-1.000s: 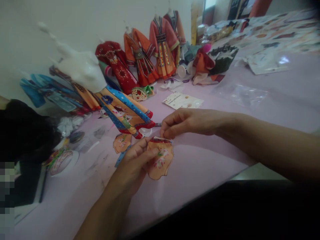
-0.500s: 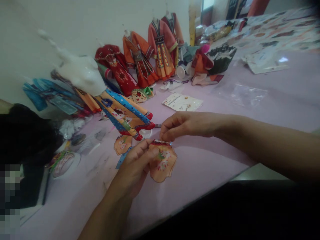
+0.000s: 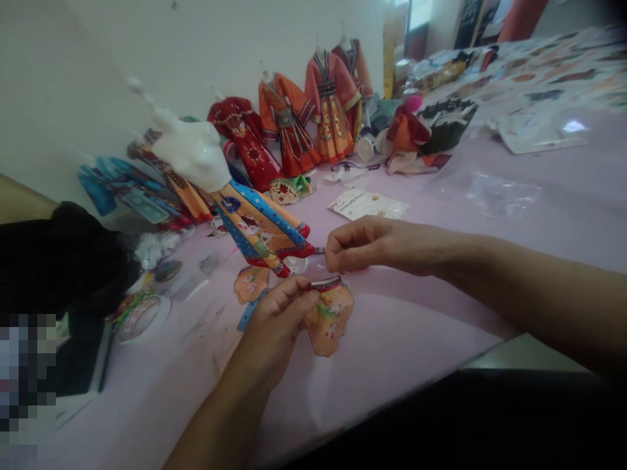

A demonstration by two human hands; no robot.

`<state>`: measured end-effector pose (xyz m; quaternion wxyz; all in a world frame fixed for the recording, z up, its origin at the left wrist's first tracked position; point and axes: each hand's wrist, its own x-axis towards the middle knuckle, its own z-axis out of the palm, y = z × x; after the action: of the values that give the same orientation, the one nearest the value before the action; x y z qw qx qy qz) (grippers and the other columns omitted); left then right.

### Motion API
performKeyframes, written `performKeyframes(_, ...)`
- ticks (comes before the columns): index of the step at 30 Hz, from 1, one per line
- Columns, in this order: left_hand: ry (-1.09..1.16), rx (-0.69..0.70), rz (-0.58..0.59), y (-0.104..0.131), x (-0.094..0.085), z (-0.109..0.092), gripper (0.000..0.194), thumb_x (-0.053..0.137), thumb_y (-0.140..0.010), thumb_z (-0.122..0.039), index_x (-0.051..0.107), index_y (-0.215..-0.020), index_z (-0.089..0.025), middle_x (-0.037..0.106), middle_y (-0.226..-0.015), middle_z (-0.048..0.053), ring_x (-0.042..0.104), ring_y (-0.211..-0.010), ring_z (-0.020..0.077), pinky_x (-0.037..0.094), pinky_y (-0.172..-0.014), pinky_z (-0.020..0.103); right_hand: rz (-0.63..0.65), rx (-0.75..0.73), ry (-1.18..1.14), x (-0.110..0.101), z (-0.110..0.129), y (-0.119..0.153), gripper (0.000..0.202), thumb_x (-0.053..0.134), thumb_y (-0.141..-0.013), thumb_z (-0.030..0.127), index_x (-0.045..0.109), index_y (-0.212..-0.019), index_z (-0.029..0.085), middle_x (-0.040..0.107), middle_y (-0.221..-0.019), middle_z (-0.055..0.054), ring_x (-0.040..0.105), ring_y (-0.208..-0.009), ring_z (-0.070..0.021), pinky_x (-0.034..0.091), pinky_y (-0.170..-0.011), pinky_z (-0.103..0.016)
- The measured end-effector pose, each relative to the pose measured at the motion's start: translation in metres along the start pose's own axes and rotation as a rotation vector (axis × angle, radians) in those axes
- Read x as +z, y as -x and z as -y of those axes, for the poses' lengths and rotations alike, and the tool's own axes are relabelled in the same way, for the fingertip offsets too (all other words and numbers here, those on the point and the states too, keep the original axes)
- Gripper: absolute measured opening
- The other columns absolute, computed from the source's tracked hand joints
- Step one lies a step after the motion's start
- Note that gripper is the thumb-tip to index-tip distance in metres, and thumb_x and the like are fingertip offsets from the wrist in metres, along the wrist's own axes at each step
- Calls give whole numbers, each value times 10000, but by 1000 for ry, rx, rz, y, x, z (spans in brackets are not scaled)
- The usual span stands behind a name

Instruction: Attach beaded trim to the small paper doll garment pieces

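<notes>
One orange cloth piece [image 3: 330,323], flower-printed and trimmed in dark red and white along its top, is in the left hand [image 3: 281,310], which pinches its upper left side between thumb and fingers. The piece is in from the near edge of the bench [image 3: 382,352]; whether its lower end touches the bench cannot be told. The right hand [image 3: 365,247] is just above the trimmed top, apart from it, its fingers bent and drawn in toward the thumb; whether they grip anything cannot be told. A thin grey thing [image 3: 319,250] shows just beside those fingers, too small to name.

Beyond the left hand lie another orange piece [image 3: 252,284] and a blue strip [image 3: 249,316]. Above these a white bust [image 3: 193,150] leans, with an orange and blue skirt [image 3: 257,225] below it. A tape roll [image 3: 145,318] lies toward the left edge, near a black mass [image 3: 59,261] that is too dark to make out.

Past the right hand lies a white packet [image 3: 367,202], with a clear bag [image 3: 504,196] further toward the right edge. Along the far edge, by the wall, stand a red robe [image 3: 252,147], an orange robe [image 3: 287,124] and a pink robe [image 3: 329,104], then a dark basket [image 3: 449,124] to their right.
</notes>
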<state>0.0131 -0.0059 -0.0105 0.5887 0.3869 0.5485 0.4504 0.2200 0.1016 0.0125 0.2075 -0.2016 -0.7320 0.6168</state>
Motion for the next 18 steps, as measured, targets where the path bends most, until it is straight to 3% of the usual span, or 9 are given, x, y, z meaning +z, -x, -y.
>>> performKeyframes(5, -13, -24, 37, 0, 0, -3, 217, 793, -819, -329, 765, -979, -185, 758, -925, 44, 690, -825, 167, 522, -737, 240, 29, 45, -74, 4, -3, -2, 289, 695, -878, 418, 650, -708, 188, 541, -719, 7, 451, -700, -133, 348, -675, -297)
performKeyframes(10, -34, -57, 41, 2, -1, -3, 181, 816, -800, -318, 773, -921, -191, 753, -863, 27, 670, -744, 134, 495, -673, 205, 86, 120, -161, 4, -5, -4, 251, 742, -811, 406, 680, -704, 188, 605, -729, -8, 508, -712, -137, 417, -712, -292)
performKeyframes(18, -56, -162, 136, 3, -2, -1, 301, 835, -779, -367, 792, -1013, -183, 783, -948, 66, 692, -714, 172, 528, -665, 258, 132, 124, -169, 2, -8, -5, 188, 694, -859, 299, 714, -719, 176, 649, -737, -30, 548, -712, -140, 446, -698, -284)
